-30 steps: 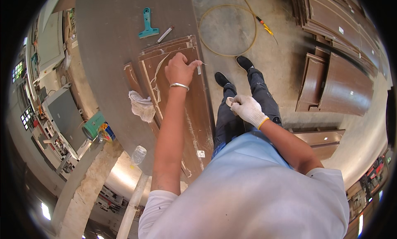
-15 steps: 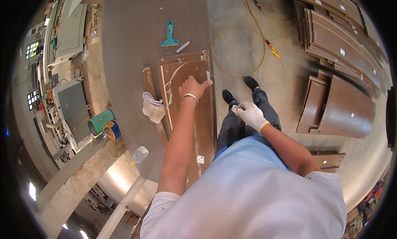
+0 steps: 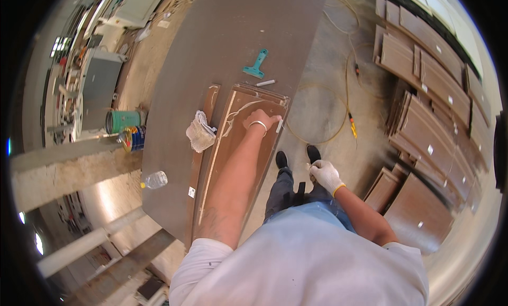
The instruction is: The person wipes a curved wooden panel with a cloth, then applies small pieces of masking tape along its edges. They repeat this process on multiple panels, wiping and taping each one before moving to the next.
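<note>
My bare left hand (image 3: 260, 119), with a bracelet at the wrist, rests on the top brown panel (image 3: 241, 139) of a small stack. Its fingers are bent over the panel, and its thumb reaches the right edge, touching a narrow white strip (image 3: 279, 126). Nothing shows gripped in it. My right hand (image 3: 326, 177), in a white knit glove, is in front of my legs, closed on a small pale thing (image 3: 309, 167) too little to name. Left of the stack, a crumpled white cloth (image 3: 201, 132) lies partly on a narrow brown board (image 3: 210, 102).
Beyond the stack lie a teal scraper (image 3: 257, 65) and a white marker-like stick (image 3: 266, 83). A clear bottle (image 3: 155, 180) lies at the table's left edge, near a green can (image 3: 120, 121). A yellow hose (image 3: 346, 102) loops on the floor; brown panels (image 3: 423, 84) stand stacked at right.
My view has turned, so the table now slants. My left thumb has slid farther up the panel's right edge, past the white strip. My right hand stays closed in front of my legs.
</note>
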Motion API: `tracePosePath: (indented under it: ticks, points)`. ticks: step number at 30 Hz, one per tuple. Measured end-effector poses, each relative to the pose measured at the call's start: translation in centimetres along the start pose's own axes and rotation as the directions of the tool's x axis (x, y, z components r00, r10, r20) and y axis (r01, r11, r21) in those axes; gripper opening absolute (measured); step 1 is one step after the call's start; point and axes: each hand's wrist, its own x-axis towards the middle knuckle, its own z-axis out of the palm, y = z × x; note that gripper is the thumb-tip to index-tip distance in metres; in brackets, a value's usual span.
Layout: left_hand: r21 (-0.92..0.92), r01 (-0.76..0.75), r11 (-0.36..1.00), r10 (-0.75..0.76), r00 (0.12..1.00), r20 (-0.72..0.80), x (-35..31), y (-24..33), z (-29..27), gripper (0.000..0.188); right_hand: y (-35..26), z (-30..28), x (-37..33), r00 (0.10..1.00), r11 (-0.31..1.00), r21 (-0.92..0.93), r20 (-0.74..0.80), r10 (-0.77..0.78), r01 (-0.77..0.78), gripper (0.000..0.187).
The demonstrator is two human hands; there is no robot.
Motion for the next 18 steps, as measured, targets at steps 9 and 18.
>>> tracePosePath:
  ticks: [9,18]
  points:
    - [-0.227,0.109,0.968,-0.152,0.971,-0.185,-2.3,-0.1,4.3,0.079,-5.1,-2.1,2.5,0.99,0.974,-0.196,0.105,-0.096,0.115,0.029]
    - [-0.626,0.174,0.76,-0.519,0.743,-0.423,-14.6,-12.6,22.2,0.035,-8.3,1.0,5.5,0.822,0.742,-0.358,0.186,-0.539,0.567,0.038]
